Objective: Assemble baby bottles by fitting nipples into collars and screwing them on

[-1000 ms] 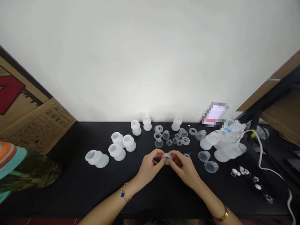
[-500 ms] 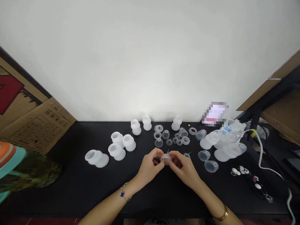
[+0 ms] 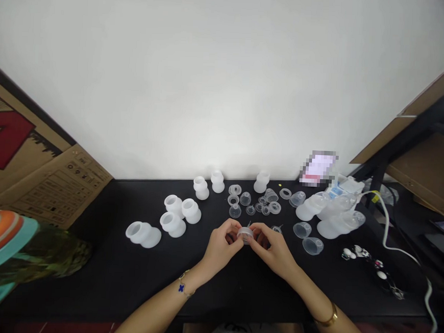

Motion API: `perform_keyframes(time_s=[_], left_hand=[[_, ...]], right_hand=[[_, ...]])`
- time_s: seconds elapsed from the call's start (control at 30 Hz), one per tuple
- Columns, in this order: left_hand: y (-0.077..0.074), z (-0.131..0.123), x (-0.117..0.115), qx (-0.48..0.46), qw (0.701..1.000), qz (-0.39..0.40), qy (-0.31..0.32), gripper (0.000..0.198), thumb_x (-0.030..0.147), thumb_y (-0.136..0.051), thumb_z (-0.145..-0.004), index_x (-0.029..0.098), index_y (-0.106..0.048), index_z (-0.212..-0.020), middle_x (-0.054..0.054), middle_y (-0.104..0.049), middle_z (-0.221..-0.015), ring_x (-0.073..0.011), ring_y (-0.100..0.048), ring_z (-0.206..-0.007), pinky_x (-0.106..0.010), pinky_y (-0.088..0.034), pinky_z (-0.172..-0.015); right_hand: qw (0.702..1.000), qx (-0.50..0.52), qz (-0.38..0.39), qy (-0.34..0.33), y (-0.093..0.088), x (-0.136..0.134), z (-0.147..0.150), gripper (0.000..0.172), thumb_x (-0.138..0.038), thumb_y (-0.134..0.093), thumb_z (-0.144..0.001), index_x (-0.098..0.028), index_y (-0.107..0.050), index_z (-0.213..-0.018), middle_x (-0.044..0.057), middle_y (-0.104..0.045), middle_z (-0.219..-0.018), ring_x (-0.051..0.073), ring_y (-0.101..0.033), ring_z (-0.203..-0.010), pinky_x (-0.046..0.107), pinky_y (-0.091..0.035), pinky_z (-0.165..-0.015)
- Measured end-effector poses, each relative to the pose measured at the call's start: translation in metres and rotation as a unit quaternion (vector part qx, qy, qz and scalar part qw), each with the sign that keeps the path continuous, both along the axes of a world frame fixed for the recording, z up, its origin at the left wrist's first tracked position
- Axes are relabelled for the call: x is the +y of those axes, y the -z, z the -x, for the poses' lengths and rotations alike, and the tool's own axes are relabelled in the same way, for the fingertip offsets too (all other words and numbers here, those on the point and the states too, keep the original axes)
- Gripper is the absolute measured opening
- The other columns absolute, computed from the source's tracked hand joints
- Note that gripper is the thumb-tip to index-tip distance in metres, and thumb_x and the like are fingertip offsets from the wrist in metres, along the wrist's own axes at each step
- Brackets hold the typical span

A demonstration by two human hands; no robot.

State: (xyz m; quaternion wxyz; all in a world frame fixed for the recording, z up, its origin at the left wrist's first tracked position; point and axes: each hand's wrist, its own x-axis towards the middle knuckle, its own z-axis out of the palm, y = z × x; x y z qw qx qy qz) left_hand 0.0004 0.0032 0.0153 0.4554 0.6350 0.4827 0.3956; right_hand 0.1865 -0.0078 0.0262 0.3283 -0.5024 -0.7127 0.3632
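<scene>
Between my two hands, low over the black table, is a translucent plastic collar ring (image 3: 245, 232). My left hand (image 3: 223, 242) pinches its left side, and my right hand (image 3: 269, 243) grips the right side with thumb and fingers. A thin pointed tip shows just behind the ring; whether it belongs to the held piece I cannot tell. Beyond my fingers lie several clear caps (image 3: 235, 211), loose rings (image 3: 274, 208) and small clear nipples (image 3: 250, 210). Another small pointed piece (image 3: 277, 229) lies beside my right hand, partly hidden by it.
Several white bottles (image 3: 173, 224) stand or lie on the black table (image 3: 121, 275) at left and back. Capped bottles (image 3: 339, 225) and clear caps (image 3: 313, 246) are at right, near a cable (image 3: 386, 227) and a beaded strap (image 3: 382, 275). A large jug (image 3: 37, 251) stands far left.
Both hands stay in nearly the same place. The ring between them has tilted very slightly; the things on the table have not moved.
</scene>
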Motion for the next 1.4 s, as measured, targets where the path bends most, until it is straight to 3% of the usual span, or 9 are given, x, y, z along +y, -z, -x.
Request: perform_keyframes(time_s=[0.4,0.57,1.13,1.23,1.4], left_hand=[[-0.0021,0.0022,-0.0025,-0.002,1.000,-0.023,-0.008,0.010,0.029,-0.058,-0.092,0.022,-0.059,-0.100,-0.001,-0.072,-0.089,-0.0169,-0.067,-0.080,-0.024,-0.047,-0.065],[-0.0020,0.0027,-0.0049,0.038,0.998,-0.049,0.009,0.015,0.035,-0.056,-0.095,0.023,-0.060,-0.103,0.000,-0.071,-0.083,-0.0167,-0.067,-0.074,-0.024,-0.049,-0.064],[-0.0017,0.0001,-0.0042,0.080,0.996,-0.048,0.015,0.004,0.026,-0.058,-0.089,0.023,-0.056,-0.089,0.005,-0.061,-0.064,-0.0132,-0.058,-0.057,-0.022,-0.043,-0.057],[-0.0025,0.0006,-0.0038,0.073,0.996,-0.051,0.011,0.004,0.024,-0.059,-0.087,0.022,-0.056,-0.088,0.005,-0.061,-0.063,-0.0125,-0.058,-0.056,-0.022,-0.043,-0.057],[-0.0062,0.0008,-0.0051,0.058,0.997,-0.041,0.032,0.011,0.027,-0.059,-0.090,0.022,-0.062,-0.099,0.004,-0.066,-0.065,-0.0138,-0.062,-0.058,-0.022,-0.045,-0.057]], right_hand=[[1.000,-0.027,-0.005,0.001,0.0041,0.0014,-0.0007,0.024,-0.041,-0.058,-0.096,-0.022,-0.062,-0.109,0.000,-0.068,-0.079,0.014,-0.059,-0.061,0.025,-0.042,-0.055],[1.000,-0.016,-0.006,-0.004,-0.0015,0.0015,0.0007,0.024,-0.041,-0.051,-0.099,-0.021,-0.063,-0.100,-0.001,-0.063,-0.071,0.015,-0.057,-0.060,0.025,-0.039,-0.054],[1.000,-0.009,-0.013,-0.006,0.0009,-0.0009,0.0014,0.023,-0.037,-0.054,-0.097,-0.021,-0.063,-0.085,-0.001,-0.060,-0.069,0.015,-0.054,-0.061,0.025,-0.039,-0.054],[1.000,-0.003,-0.007,-0.005,0.0025,-0.0005,0.0016,0.022,-0.039,-0.054,-0.097,-0.021,-0.063,-0.088,-0.001,-0.061,-0.070,0.015,-0.055,-0.061,0.024,-0.040,-0.054],[0.998,0.053,0.028,-0.002,0.0030,0.0008,0.0008,0.026,-0.044,-0.057,-0.096,-0.022,-0.058,-0.111,0.002,-0.070,-0.087,0.015,-0.062,-0.065,0.024,-0.046,-0.055]])
